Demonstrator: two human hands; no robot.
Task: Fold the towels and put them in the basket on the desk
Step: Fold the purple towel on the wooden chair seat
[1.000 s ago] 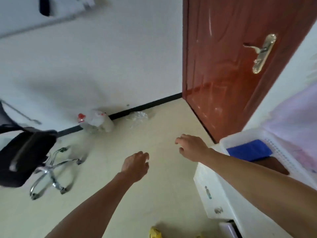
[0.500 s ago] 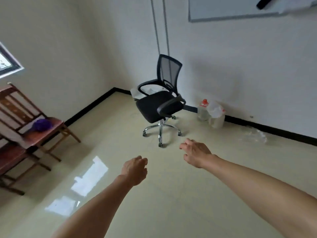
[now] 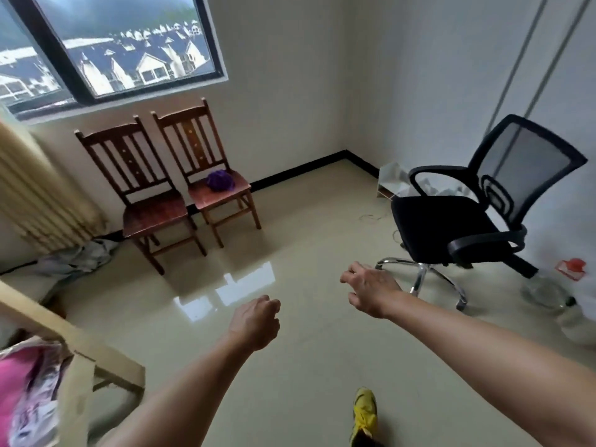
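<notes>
The view has swung left: the black office chair [image 3: 451, 227] now sits on the right, and a window [image 3: 113, 50] with two wooden chairs [image 3: 154, 214] under it has come in. A purple bundle [image 3: 220, 180] lies at the back of the right chair's seat. Over the shiny floor [image 3: 306, 366], the left hand [image 3: 254, 324] is curled up and holds nothing. The right hand [image 3: 371, 290] is loose, fingers apart, and holds nothing too.

Crumpled purple towel [image 3: 220, 180] on wooden chair seat [image 3: 222, 197]
</notes>
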